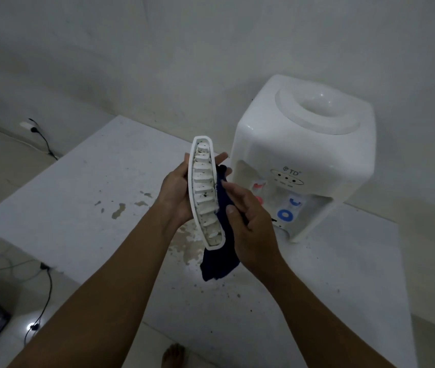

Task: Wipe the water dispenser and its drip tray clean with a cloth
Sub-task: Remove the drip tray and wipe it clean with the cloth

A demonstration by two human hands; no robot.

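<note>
Gripping with left hand (pixel 178 193): drip tray (pixel 205 193), lifted off the table, slotted face toward the camera, long axis running near to far. Pinching with right hand (pixel 248 224): dark blue cloth (pixel 221 251), pressed against the tray's right edge, tail hanging below. Likely next: stroking lengthwise along that axis. Standing just beyond, right of the hands: white water dispenser (pixel 304 155), taps facing the camera. Underneath: stained white table (pixel 78 203). Behind: pale wall (pixel 131 49), cables (pixel 44 296) trailing on the floor, left.

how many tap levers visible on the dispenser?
2, both in the front recess of the water dispenser: red tap lever on its left side, blue tap lever on its right. None seem hidden.
</note>
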